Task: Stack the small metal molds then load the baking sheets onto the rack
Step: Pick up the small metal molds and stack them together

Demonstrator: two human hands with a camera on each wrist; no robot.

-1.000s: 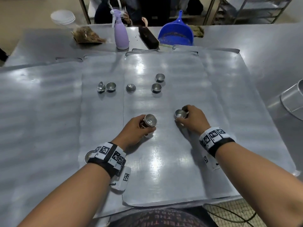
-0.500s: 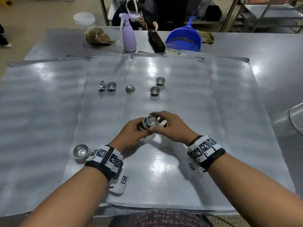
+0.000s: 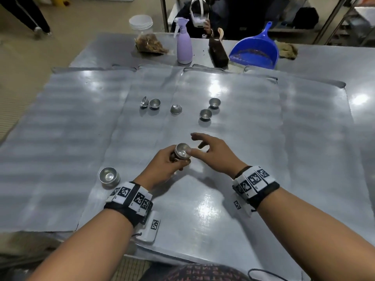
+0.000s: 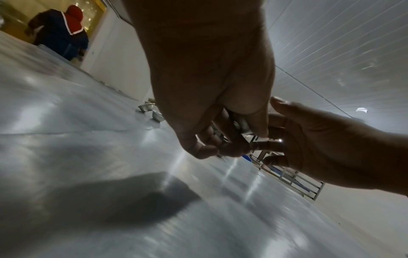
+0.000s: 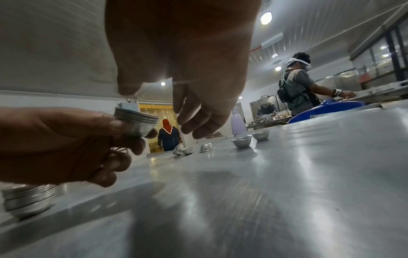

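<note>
My left hand (image 3: 171, 160) grips a nested stack of small metal molds (image 3: 182, 151), tilted with its mouth toward me; the right wrist view shows the stack (image 5: 137, 123) as several rims. My right hand (image 3: 205, 148) hovers just right of it, fingers spread and relaxed, holding nothing. A second stack of molds (image 3: 108, 176) stands on the sheet left of my left wrist. Several loose molds lie farther back: a tipped one (image 3: 143, 102), an upright one (image 3: 154, 103), an upside-down one (image 3: 176, 109) and two upright (image 3: 205, 114) (image 3: 214, 102). Overlapping baking sheets (image 3: 233, 199) cover the table.
Along the table's far edge stand a purple spray bottle (image 3: 183, 44), a dark brush (image 3: 218, 50), a blue dustpan (image 3: 254, 51) and a bag of brown scraps (image 3: 150, 45). A person (image 3: 203, 15) sits behind the table. Metal rack legs (image 3: 332, 17) show at the far right.
My right hand brought a mold from the right over to the stack in my left hand, set it in, and now has let go and spread its fingers.
</note>
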